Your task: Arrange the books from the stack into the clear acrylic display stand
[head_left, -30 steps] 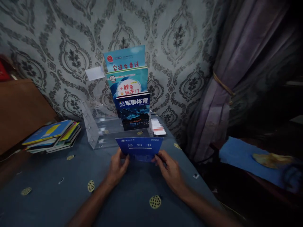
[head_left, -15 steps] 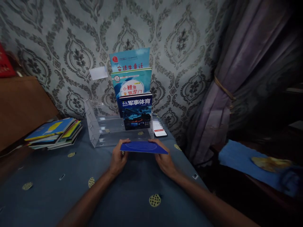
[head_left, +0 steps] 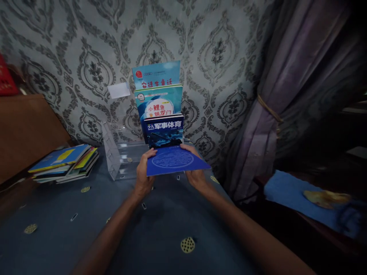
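A thin blue book (head_left: 176, 162) is held level between my two hands, its cover with a pale oval of fine print facing up. My left hand (head_left: 145, 172) grips its left edge, thumb on top. The right edge is in my right hand (head_left: 196, 175), held the same way. Just beyond is a clear acrylic book rack (head_left: 110, 151). Upright in its tiers stand a dark military-themed book (head_left: 164, 131), a teal book (head_left: 159, 101) behind it and a light-blue book (head_left: 156, 72) at the back. The held book hides the lower front of the rack.
To the left lies a stack of thin books (head_left: 64, 162) on the patterned tablecloth (head_left: 57, 236), beside a brown board (head_left: 25, 130). A tied purple curtain (head_left: 255, 145) hangs to the right. Beyond the table's right edge is a blue cloth (head_left: 289, 191).
The blue book has moved up and toward the rack in both hands. It has tilted so more of its cover shows, and it now overlaps the bottom of the military-themed book.
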Demonstrator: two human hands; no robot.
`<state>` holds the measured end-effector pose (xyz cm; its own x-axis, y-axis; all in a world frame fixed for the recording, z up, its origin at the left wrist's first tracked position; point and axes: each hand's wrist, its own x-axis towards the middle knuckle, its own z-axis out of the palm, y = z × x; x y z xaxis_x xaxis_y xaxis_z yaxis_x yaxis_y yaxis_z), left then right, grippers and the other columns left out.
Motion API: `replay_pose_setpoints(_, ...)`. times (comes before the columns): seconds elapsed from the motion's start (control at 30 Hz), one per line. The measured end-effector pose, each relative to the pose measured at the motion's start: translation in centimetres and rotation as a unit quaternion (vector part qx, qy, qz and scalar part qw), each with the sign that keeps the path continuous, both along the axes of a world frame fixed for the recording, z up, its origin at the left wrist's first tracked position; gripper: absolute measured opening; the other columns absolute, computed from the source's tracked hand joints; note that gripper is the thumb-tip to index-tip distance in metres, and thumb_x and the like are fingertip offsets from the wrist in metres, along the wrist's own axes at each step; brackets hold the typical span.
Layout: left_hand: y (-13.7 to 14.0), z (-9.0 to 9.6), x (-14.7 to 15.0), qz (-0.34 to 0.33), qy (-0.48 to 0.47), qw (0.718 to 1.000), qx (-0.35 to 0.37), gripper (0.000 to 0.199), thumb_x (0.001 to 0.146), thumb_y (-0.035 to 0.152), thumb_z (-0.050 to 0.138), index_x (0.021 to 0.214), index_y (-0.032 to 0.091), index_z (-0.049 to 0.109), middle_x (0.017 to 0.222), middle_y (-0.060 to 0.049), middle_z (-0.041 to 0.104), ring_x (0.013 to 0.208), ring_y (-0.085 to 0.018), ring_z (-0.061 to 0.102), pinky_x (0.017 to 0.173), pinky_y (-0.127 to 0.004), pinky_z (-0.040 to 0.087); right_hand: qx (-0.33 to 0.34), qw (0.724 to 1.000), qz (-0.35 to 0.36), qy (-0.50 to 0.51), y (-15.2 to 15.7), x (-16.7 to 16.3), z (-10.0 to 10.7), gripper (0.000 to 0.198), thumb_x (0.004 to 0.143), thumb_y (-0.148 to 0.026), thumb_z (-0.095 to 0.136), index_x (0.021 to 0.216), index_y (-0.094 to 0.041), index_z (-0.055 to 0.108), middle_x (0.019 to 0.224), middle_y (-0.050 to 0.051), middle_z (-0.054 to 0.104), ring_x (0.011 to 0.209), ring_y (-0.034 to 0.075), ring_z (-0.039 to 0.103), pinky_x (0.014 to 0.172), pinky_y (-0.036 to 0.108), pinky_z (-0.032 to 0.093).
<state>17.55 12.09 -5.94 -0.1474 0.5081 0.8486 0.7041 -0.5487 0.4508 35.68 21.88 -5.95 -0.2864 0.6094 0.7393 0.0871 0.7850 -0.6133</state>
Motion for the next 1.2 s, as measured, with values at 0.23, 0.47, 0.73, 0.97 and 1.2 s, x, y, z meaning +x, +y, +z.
replay_pose_setpoints(0.23, 1.3, 3.6, -0.1, 0.057, 0.01, 0.998, 0.013, 0.032, 0.104, 0.039, 0.036, 0.119, 0.019, 0.057, 0.124, -0.012, 0.067, 0.124, -0.023, 0.061, 0.108, -0.042, 0.045, 0.101, 0.993, -0.011, 0.056, 1.7, -1.1, 2.3, 0.035, 0.1, -0.036, 0.04, 0.127, -0.022, 0.058, 0.126, 0.013, 0.065, 0.121, 0.029, 0.06, 0.106, 0.049, 0.046)
replay_pose_setpoints(0.47, 3.0, 5.2, -0.6, 0.105, -0.009, 0.994, 0.011, 0.035, 0.105, 0.047, 0.035, 0.101, 0.02, 0.057, 0.094, -0.005, 0.067, 0.088, -0.018, 0.066, 0.082, -0.031, 0.05, 0.11, 0.992, -0.047, 0.036, 3.8, -2.0, 4.2, 0.034, 0.104, -0.042, 0.034, 0.111, -0.023, 0.061, 0.114, 0.011, 0.07, 0.107, 0.026, 0.064, 0.096, 0.043, 0.049)
replay_pose_setpoints(0.73, 4.3, 5.3, -1.5, 0.116, -0.022, 0.992, -0.035, 0.035, 0.104, 0.05, 0.036, 0.094, 0.022, 0.053, 0.074, 0.001, 0.056, 0.068, -0.015, 0.059, 0.071, -0.028, 0.048, 0.073, 0.996, -0.046, -0.022, 5.1, -2.0, 4.7, 0.026, 0.102, -0.039, 0.037, 0.099, -0.023, 0.057, 0.088, 0.006, 0.067, 0.082, 0.024, 0.064, 0.077, 0.036, 0.048)
replay_pose_setpoints(0.97, 5.3, 3.8, -2.4, 0.12, 0.015, 0.991, -0.052, 0.038, 0.105, 0.049, 0.031, 0.089, 0.021, 0.051, 0.075, -0.001, 0.055, 0.067, -0.016, 0.057, 0.068, -0.029, 0.046, 0.063, 0.993, -0.045, -0.089, 6.6, -1.6, 3.8, 0.017, 0.096, -0.029, 0.042, 0.087, -0.024, 0.056, 0.081, 0.005, 0.065, 0.079, 0.024, 0.061, 0.074, 0.035, 0.048)
replay_pose_setpoints(1.2, 5.5, 3.8, -3.3, 0.189, 0.033, 0.98, -0.052, 0.008, 0.096, 0.027, 0.049, 0.094, 0.022, 0.054, 0.086, -0.003, 0.062, 0.081, -0.019, 0.06, 0.075, -0.031, 0.046, 0.055, 0.994, -0.09, -0.031, 7.0, -1.9, 3.6, 0.012, 0.088, -0.024, 0.052, 0.096, -0.022, 0.06, 0.093, 0.007, 0.067, 0.083, 0.023, 0.062, 0.077, 0.037, 0.05)
